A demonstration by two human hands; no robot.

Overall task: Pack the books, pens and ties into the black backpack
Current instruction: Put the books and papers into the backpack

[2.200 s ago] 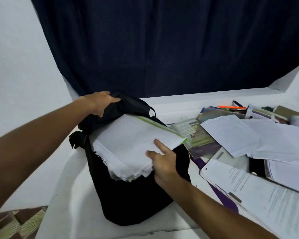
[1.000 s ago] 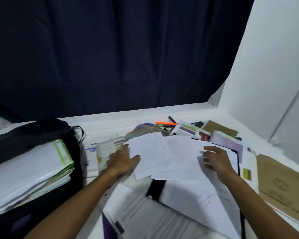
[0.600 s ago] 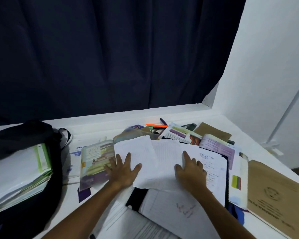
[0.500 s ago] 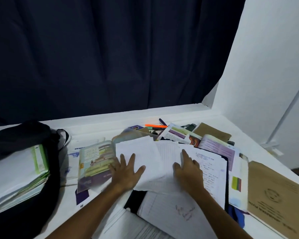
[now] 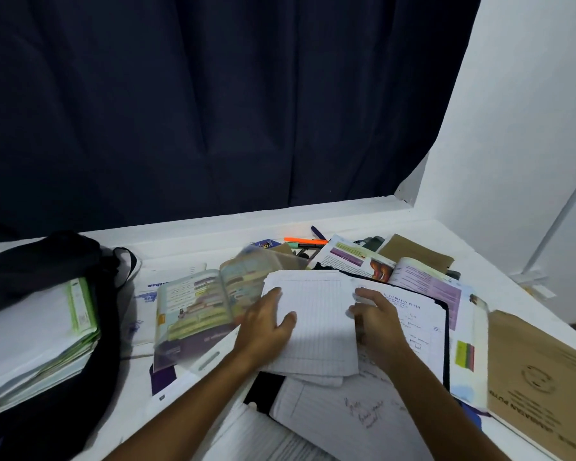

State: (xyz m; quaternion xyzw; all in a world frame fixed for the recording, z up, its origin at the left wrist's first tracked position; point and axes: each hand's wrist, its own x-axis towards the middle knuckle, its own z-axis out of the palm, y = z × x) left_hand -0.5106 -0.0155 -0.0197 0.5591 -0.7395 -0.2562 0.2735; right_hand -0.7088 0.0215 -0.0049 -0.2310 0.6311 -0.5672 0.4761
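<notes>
My left hand (image 5: 266, 331) lies on the left edge of a stack of lined white sheets (image 5: 313, 321) at the middle of the white worktop (image 5: 213, 234), thumb on top, the other fingers blurred so that I cannot tell whether they curl under the edge; my right hand (image 5: 376, 324) rests on the stack's right edge, its fingers (image 5: 363, 294) bent over the paper, also blurred. Left of the sheets, an open colour-printed book (image 5: 197, 307); right of them, a handwritten page on a black folder (image 5: 446, 327), further open books (image 5: 356, 257) and a brown-covered book (image 5: 539, 377) at the near right. At the far middle, an orange pen (image 5: 305, 240) beside a dark pen (image 5: 318, 232). The black backpack (image 5: 47, 261) stands at the left, well apart from both hands, a thick wad of white papers with a green-edged book (image 5: 37, 337) protruding from its mouth. Behind, a dark curtain (image 5: 213, 111)
</notes>
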